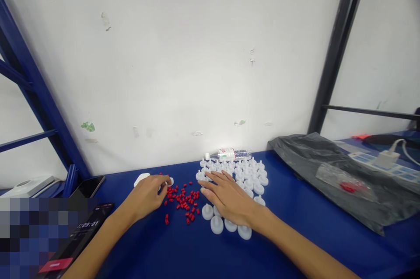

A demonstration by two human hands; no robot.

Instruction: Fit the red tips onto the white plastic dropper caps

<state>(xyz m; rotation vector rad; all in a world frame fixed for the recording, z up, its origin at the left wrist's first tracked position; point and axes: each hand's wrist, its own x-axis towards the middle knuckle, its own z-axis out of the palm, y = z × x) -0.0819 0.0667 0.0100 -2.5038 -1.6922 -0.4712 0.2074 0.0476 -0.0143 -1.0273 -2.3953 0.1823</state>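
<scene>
My left hand (149, 196) is closed, fingers curled and fingertips together, at the far left edge of a scatter of small red cylindrical pieces (187, 202). A small white piece (171, 181) shows at its fingertips; whether they grip it is unclear. Behind that hand lies a white object (141, 178), partly covered. My right hand (229, 200) is open, palm down with fingers spread, over a group of white round caps with short stems (252, 174). It hides some of them. Several more such caps (216, 224) stand in front of this hand.
A clear plastic bottle (234, 154) lies against the wall behind the caps. At right, a dark grey plastic bag (308, 169) carries a clear bag with red pieces (348, 183). A phone (78, 235) with a timer lies by my left forearm; another dark phone (88, 186) lies behind it.
</scene>
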